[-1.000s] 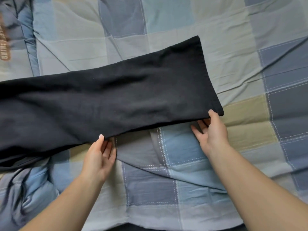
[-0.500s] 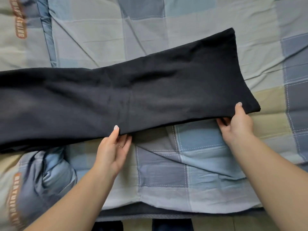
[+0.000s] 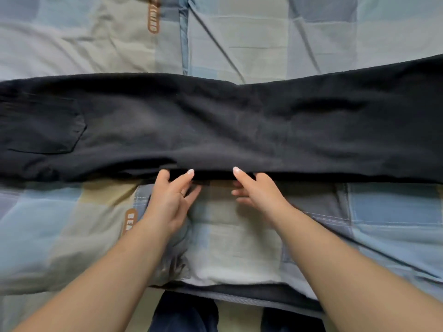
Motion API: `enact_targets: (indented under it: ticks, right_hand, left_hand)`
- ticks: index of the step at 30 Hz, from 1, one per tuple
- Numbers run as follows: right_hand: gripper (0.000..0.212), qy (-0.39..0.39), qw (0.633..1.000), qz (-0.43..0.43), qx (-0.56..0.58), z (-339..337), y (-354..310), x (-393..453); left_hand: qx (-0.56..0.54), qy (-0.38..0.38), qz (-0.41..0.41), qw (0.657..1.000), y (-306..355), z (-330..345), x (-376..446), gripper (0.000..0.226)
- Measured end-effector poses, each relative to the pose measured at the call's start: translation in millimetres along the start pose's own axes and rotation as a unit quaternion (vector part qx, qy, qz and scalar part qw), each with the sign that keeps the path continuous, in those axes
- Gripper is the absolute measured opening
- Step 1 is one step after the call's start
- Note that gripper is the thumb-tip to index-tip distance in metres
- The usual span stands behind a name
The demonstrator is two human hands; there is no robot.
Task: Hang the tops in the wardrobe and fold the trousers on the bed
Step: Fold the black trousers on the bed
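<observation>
Head view, only one. Black trousers lie flat across the bed, long axis running left to right, both ends out of frame. Back pocket sits at the left, so the waist end is left and the leg end goes off right. Legs look already stacked one on the other, judging by the double edge along the near side.

Left hand at the near edge, roughly mid-length: thumb on top, fingers tucked under the hem line, pinching the cloth. Right hand just beside it, same near edge: index tip on top of the fabric, other fingers below the edge; looks like a light pinch too, a bit blurred. Hands are close together, both straight in front of the body, trousers directly ahead of the fingertips.

Key relation: the garment's length is crosswise to the arms, and both hands sit at its middle, neither end nearer. My guess is a fold of one end over the other comes next, needing a sideways reach.

Patchwork quilt under everything; person's dark trouser legs show at bottom.
</observation>
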State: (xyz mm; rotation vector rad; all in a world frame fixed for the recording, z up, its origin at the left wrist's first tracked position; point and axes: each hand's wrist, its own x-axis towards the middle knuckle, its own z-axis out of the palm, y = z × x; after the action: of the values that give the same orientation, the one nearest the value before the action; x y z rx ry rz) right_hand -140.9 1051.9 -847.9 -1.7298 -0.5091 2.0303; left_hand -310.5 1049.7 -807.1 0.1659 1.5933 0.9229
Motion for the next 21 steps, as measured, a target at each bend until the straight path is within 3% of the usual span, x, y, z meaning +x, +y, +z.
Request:
enact_targets:
  ticks: [3, 6, 10, 15, 18, 21]
  right_hand:
    - [0.017, -0.066, 0.990, -0.043, -0.118, 73.1, -14.2, 6.2]
    - [0.032, -0.087, 0.974, -0.074, -0.197, 133.3, -23.4, 10.0]
    - [0.040, -0.092, 0.955, -0.078, -0.270, 196.5, -29.8, 13.5]
    - [0.021, -0.113, 0.992, 0.023, -0.049, 274.8, -24.9, 9.8]
    - [0.032, -0.057, 0.991, 0.060, 0.110, 300.9, -18.5, 2.4]
    - [0.032, -0.001, 0.991, 0.072, 0.111, 310.2, 6.5, -16.2]
  left_hand:
    - [0.075, -0.030, 0.024, 0.996, 20.3, -40.2, -2.9, 0.025]
    - [0.098, -0.060, 0.012, 0.993, 39.4, -82.4, -5.1, 0.028]
    - [0.061, -0.015, -0.025, 0.998, 69.1, -149.2, -1.8, 0.024]
    - [-0.019, 0.069, -0.059, 0.996, 100.9, -239.3, 18.4, 0.017]
    - [-0.075, 0.105, -0.059, 0.990, 117.1, -276.1, 34.8, 0.011]
    - [-0.117, 0.118, -0.040, 0.985, 132.5, -300.3, 51.2, 0.010]
